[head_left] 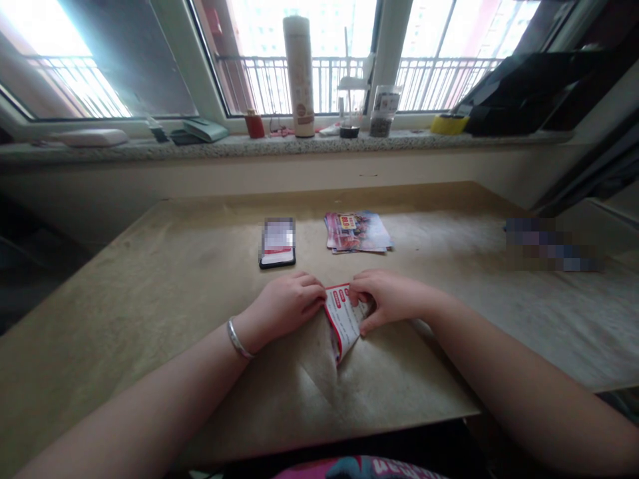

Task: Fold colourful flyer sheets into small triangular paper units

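A folded paper leaflet (pixel 344 319), white with red edging and red printed labels, lies on the table in front of me, narrowing to a point towards me. My left hand (pixel 297 299) rests at its upper left corner, fingers bent together against the edge; whether they pinch the paper is hidden. From the other side my right hand (pixel 379 299) grips the leaflet, thumb at the lower right edge and curled fingers on top. Beyond the hands lie a stack of colourful printed flyers (pixel 359 231) and, left of it, a phone (pixel 277 243) in a black case.
The table (pixel 200 299) has a tan cover, creased near the front edge. A blurred dark item (pixel 549 245) lies at the right. On the stone windowsill (pixel 200 150) stand a tall cylinder (pixel 298 76), a red-capped jar (pixel 254 125), plastic cups (pixel 382 112) and yellow tape (pixel 448 124).
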Tool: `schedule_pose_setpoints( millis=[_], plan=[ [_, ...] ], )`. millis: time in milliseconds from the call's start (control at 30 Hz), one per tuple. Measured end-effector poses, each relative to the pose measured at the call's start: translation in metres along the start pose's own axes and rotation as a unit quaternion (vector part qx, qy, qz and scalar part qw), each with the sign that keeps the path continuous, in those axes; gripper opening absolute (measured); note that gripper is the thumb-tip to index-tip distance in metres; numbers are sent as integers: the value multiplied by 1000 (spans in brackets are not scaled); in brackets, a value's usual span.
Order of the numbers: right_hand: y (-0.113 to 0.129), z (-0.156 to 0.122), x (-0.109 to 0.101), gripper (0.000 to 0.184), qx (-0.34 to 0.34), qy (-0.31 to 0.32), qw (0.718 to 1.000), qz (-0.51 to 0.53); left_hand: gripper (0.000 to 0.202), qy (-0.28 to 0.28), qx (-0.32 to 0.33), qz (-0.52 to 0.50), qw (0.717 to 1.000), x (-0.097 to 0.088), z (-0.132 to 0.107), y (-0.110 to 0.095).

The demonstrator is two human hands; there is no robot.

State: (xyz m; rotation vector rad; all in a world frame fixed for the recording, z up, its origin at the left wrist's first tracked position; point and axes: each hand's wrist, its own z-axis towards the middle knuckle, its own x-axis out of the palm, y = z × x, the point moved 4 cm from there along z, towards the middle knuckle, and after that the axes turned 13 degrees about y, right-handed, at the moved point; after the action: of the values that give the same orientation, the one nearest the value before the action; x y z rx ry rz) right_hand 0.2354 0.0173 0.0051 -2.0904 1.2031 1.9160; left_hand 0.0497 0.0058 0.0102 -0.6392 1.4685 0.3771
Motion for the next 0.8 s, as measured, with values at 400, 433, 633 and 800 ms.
schedule_pose_setpoints(
  millis=[400, 433, 633, 800],
  plan=[
    [-11, 13, 1, 20, 101, -152, 983, -2, 15, -159, -61, -76, 982, -13, -4, 11],
    [-11, 16, 3, 17, 103, -164, 981, -1, 15, -162, -49, -54, 984, -13, -4, 9],
    [-11, 26, 5, 10, 80, -213, 974, 13, 19, -114, 24, 83, 990, -2, 2, 0],
    [-13, 23, 5, 7, 42, -207, 977, 40, 23, -91, 25, 130, 987, 3, 3, -4]
  ],
)
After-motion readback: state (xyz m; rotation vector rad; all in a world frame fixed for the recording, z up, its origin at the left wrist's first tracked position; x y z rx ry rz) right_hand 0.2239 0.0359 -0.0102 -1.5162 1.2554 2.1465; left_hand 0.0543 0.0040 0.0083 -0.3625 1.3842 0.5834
